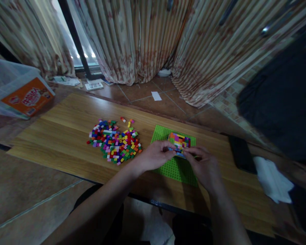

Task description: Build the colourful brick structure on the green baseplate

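Note:
A green baseplate [175, 168] lies on a low wooden table [66, 136]. On its far part stands a block of small bricks of many colours [180, 140]. My left hand [154, 156] and my right hand [204, 163] meet at the near edge of that block, fingers curled and pinched together around small bricks. What exactly sits between the fingertips is too small to make out. A loose pile of coloured bricks [114, 141] lies on the table to the left of my left hand.
A clear plastic bag with an orange box [28, 97] sits at the far left. A black flat object [241, 153] and a white cloth [272, 180] lie at the right. Curtains [142, 37] hang behind, with papers [94, 85] on the tiled floor.

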`<action>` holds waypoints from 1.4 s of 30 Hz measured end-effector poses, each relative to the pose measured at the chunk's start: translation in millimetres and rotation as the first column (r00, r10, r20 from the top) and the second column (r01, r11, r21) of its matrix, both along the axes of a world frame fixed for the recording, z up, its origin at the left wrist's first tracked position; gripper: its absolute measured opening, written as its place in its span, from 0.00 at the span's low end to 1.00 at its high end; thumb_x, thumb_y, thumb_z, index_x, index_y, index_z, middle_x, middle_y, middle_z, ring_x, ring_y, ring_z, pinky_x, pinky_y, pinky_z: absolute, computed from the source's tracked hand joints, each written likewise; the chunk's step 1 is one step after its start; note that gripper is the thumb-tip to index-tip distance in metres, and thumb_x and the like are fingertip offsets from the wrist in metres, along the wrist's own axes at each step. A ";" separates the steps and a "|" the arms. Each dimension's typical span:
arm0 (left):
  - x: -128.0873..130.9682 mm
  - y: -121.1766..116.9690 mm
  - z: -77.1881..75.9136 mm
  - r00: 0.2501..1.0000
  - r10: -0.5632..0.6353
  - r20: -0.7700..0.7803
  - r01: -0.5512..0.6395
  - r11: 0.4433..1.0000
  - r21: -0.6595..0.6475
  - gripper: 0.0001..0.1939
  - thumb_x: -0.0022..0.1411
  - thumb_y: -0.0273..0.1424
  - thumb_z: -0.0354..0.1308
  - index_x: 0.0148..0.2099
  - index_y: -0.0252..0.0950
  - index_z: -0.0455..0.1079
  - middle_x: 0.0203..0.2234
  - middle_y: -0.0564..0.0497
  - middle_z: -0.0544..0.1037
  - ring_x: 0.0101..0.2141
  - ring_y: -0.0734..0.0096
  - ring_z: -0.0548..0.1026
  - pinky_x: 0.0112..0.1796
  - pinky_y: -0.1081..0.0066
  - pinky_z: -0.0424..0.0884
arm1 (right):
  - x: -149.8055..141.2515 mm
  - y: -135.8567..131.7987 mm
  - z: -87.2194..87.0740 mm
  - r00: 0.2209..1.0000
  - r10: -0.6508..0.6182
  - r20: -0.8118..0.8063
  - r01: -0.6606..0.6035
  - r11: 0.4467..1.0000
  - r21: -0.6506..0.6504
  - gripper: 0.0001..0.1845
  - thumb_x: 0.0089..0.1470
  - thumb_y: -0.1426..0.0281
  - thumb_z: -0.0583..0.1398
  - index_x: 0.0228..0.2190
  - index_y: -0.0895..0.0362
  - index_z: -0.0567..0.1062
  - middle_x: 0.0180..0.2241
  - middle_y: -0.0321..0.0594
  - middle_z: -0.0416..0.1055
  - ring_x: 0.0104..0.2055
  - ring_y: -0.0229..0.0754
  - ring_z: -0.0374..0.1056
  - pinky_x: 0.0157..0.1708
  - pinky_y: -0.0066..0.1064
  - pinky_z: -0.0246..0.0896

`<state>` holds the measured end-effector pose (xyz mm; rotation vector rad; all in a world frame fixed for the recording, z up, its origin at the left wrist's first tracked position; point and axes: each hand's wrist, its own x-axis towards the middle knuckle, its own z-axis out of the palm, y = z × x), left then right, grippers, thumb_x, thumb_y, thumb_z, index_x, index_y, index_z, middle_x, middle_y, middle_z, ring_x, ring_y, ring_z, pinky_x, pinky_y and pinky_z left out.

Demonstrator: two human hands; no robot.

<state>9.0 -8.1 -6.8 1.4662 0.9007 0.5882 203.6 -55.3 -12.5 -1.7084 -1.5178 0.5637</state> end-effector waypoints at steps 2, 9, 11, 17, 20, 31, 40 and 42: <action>0.0 0.2 0.2 1.000 -0.002 0.002 0.002 1.000 -0.001 0.12 0.62 0.34 0.56 0.42 0.32 0.75 0.22 0.57 0.65 0.23 0.78 0.60 0.26 0.75 0.55 | -0.9 0.0 -0.4 1.000 -0.018 -0.017 0.018 1.000 0.009 0.11 0.51 0.60 0.63 0.30 0.53 0.82 0.36 0.42 0.76 0.37 0.45 0.72 0.35 0.36 0.65; -0.7 0.9 1.0 1.000 -0.012 -0.018 0.012 1.000 0.007 0.13 0.62 0.34 0.55 0.43 0.33 0.75 0.22 0.56 0.66 0.23 0.78 0.60 0.25 0.75 0.55 | -3.1 1.9 -3.5 0.997 -0.062 -0.036 0.063 0.998 0.024 0.10 0.50 0.62 0.63 0.29 0.54 0.82 0.34 0.42 0.77 0.36 0.44 0.72 0.38 0.36 0.65; -0.2 -0.2 2.0 0.999 -0.031 -0.011 0.031 0.999 0.015 0.13 0.62 0.35 0.55 0.43 0.33 0.75 0.23 0.56 0.67 0.24 0.77 0.62 0.26 0.75 0.57 | -3.2 1.9 -3.4 0.996 -0.088 -0.027 0.088 0.996 0.021 0.11 0.50 0.62 0.62 0.30 0.55 0.81 0.34 0.42 0.77 0.34 0.44 0.72 0.37 0.36 0.65; 6.2 -4.1 6.2 0.983 -0.177 -0.041 0.180 0.980 0.081 0.12 0.63 0.33 0.53 0.44 0.33 0.74 0.22 0.56 0.68 0.23 0.76 0.66 0.27 0.75 0.61 | -2.1 0.7 -3.2 0.990 -0.140 0.017 0.140 0.990 0.000 0.14 0.52 0.59 0.61 0.32 0.56 0.80 0.35 0.43 0.77 0.33 0.45 0.72 0.37 0.37 0.64; 8.9 -4.6 5.1 0.977 -0.174 -0.120 0.194 0.963 0.187 0.11 0.62 0.31 0.53 0.41 0.34 0.75 0.23 0.55 0.70 0.24 0.74 0.67 0.27 0.74 0.62 | -1.4 0.5 -3.2 0.985 -0.166 0.040 0.167 0.986 -0.022 0.15 0.52 0.58 0.60 0.31 0.56 0.80 0.34 0.44 0.77 0.32 0.46 0.72 0.37 0.38 0.64; 14.7 -6.5 -0.1 0.983 -0.095 -0.157 0.135 0.953 0.270 0.11 0.62 0.31 0.53 0.42 0.35 0.74 0.29 0.52 0.75 0.28 0.72 0.69 0.31 0.73 0.65 | -10.3 1.4 -1.6 0.973 -0.209 0.100 0.214 0.976 -0.040 0.16 0.49 0.56 0.61 0.30 0.56 0.80 0.32 0.44 0.76 0.30 0.45 0.69 0.35 0.38 0.63; 14.7 -5.1 6.8 0.986 -0.156 -0.057 0.162 0.978 0.129 0.08 0.61 0.31 0.54 0.37 0.33 0.73 0.20 0.57 0.66 0.22 0.77 0.63 0.25 0.75 0.58 | -14.2 4.8 -9.8 0.962 -0.271 -0.035 0.268 0.961 -0.061 0.16 0.48 0.54 0.64 0.29 0.55 0.80 0.32 0.44 0.78 0.34 0.48 0.72 0.38 0.40 0.64; 15.7 -5.5 6.4 0.987 -0.160 -0.024 0.162 0.983 0.090 0.09 0.61 0.31 0.54 0.38 0.33 0.73 0.19 0.58 0.65 0.21 0.77 0.62 0.25 0.75 0.57 | -13.8 5.2 -11.4 0.963 -0.264 -0.056 0.260 0.964 -0.061 0.17 0.48 0.54 0.64 0.29 0.55 0.79 0.32 0.44 0.78 0.35 0.48 0.73 0.40 0.41 0.64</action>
